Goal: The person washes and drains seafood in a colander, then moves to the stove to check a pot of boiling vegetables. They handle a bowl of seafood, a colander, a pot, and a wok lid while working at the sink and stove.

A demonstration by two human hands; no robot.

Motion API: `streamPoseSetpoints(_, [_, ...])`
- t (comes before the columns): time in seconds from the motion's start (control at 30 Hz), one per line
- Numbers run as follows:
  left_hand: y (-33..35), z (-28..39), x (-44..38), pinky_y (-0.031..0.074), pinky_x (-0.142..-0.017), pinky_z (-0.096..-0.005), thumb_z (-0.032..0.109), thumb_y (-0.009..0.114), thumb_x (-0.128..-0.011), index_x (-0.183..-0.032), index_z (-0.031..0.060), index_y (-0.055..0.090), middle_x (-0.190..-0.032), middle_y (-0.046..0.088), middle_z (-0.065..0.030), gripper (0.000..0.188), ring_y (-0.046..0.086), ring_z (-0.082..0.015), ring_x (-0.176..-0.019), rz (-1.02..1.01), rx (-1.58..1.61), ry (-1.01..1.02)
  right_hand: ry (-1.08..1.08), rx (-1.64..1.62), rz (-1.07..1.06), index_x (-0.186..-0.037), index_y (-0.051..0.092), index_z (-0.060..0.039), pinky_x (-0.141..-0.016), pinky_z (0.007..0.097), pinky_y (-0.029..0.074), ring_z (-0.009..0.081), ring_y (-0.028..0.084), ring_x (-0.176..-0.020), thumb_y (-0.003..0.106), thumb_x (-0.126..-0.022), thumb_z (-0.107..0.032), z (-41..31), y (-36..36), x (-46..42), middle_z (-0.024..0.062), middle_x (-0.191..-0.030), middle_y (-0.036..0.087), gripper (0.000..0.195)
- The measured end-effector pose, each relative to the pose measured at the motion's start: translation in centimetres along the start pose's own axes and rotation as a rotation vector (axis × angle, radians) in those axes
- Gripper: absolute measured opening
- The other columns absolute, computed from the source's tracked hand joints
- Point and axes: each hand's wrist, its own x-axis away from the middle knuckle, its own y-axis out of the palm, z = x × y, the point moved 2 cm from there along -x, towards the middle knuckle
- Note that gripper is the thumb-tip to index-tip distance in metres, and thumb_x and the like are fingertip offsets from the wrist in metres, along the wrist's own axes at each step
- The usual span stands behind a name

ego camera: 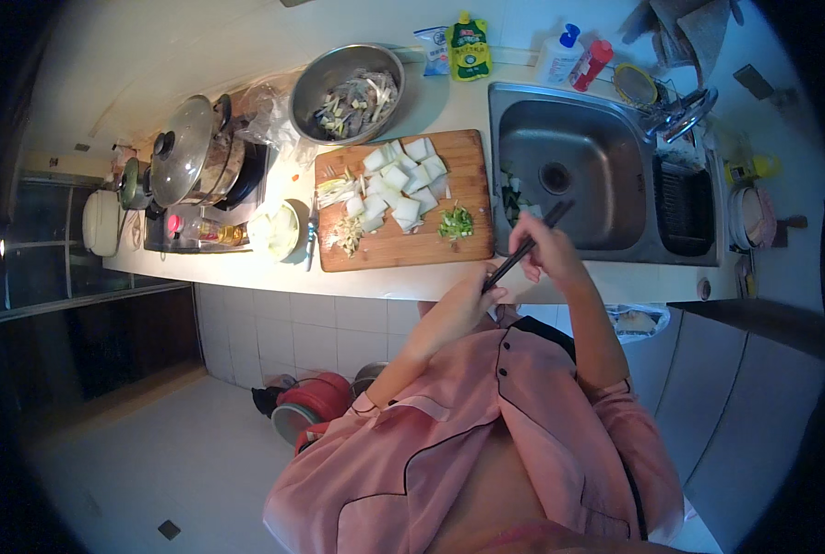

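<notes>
A pair of dark chopsticks [516,262] slants up to the right between my hands, over the counter's front edge by the sink. Their lower end is in my left hand [459,305]; my right hand [547,253] holds them farther up. Left of them lies a wooden cutting board [464,249] bearing pale cut chunks of a gourd-like vegetable [395,180], chopped green onion [456,221], minced garlic or ginger [349,235] and white shreds [336,190]. A steel bowl [302,104] behind the board contains what look like shrimp [360,104] with sliced white and green pieces.
The steel sink [585,228] with scraps [511,194] is on the right. At left are a lidded pot [194,152] on the stove, an oil bottle [208,230], a bowl of pale pieces [274,232] and a knife-like tool [311,239]. Behind stand a yellow-green pouch [469,50] and bottles [559,57].
</notes>
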Motion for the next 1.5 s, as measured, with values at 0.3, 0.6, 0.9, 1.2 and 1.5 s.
streamPoseSetpoints(0.3, [-6.6, -7.6, 3.5, 0.048, -0.075, -0.0379, 0.02, 0.052, -0.094, -0.111, 0.0038, 0.053, -0.087, 0.066, -0.017, 0.024, 0.065, -0.0313, -0.087, 0.003, -0.172, -0.316, -0.843, 0.631, 0.41, -0.094, 0.057, -0.0008, -0.081, 0.0324, 0.047, 0.0214, 0.055, -0.083, 0.054, -0.093, -0.017, -1.5, -5.7, -3.3, 0.0111, -0.098, 0.051, 0.016])
streamPoseSetpoints(0.6, [-4.9, -5.0, 3.8, 0.048, -0.072, -0.0338, 0.016, 0.053, -0.095, -0.115, 0.0036, 0.051, -0.091, 0.064, -0.0136, 0.024, 0.061, -0.0231, -0.08, -0.048, -0.163, -0.268, -0.246, 0.538, 0.043, -0.1, 0.053, -0.001, -0.079, 0.036, 0.043, 0.0296, 0.053, -0.084, 0.053, -0.092, -0.012, 3.8, -1.2, -13.0, 0.0153, -0.099, 0.047, 0.014])
streamPoseSetpoints(0.9, [-1.3, -4.9, 0.1, 0.051, -0.08, -0.0307, 0.016, 0.044, -0.099, -0.137, 0.0, 0.033, -0.113, 0.056, -0.0137, 0.042, 0.059, -0.0202, -0.093, 0.127, 0.402, -0.116, -1.019, 1.19, 0.237, -0.101, 0.053, -0.0004, -0.089, 0.0411, 0.041, 0.0354, 0.045, -0.102, 0.058, -0.079, -0.004, 4.5, 0.6, -9.3, 0.0173, -0.107, 0.041, 0.023])
streamPoseSetpoints(1.2, [3.8, -1.3, -8.6, 0.035, -0.053, -0.0208, 0.006, 0.039, -0.098, -0.116, 0.0031, 0.043, -0.081, 0.044, -0.0004, 0.019, 0.041, -0.0078, -0.066, -0.205, 0.792, -0.377, -0.521, 0.81, 0.253, -0.107, 0.052, 0.0001, -0.091, 0.041, 0.042, 0.0337, 0.05, -0.102, 0.056, -0.083, -0.008, 4.0, -4.9, -5.1, 0.0173, -0.108, 0.047, 0.026])
streamPoseSetpoints(1.5, [11.6, 4.4, -15.8, 0.031, -0.054, -0.0199, 0.007, 0.038, -0.099, -0.117, 0.0028, 0.048, -0.083, 0.044, -0.0011, 0.02, 0.034, -0.0079, -0.063, -0.32, 1.167, -0.609, -0.354, 0.797, 0.839, -0.128, 0.043, 0.0061, -0.087, 0.0379, 0.049, 0.0253, 0.061, -0.098, 0.057, -0.087, -0.008, -0.1, -46.3, -6.3, 0.0162, -0.105, 0.061, 0.046])
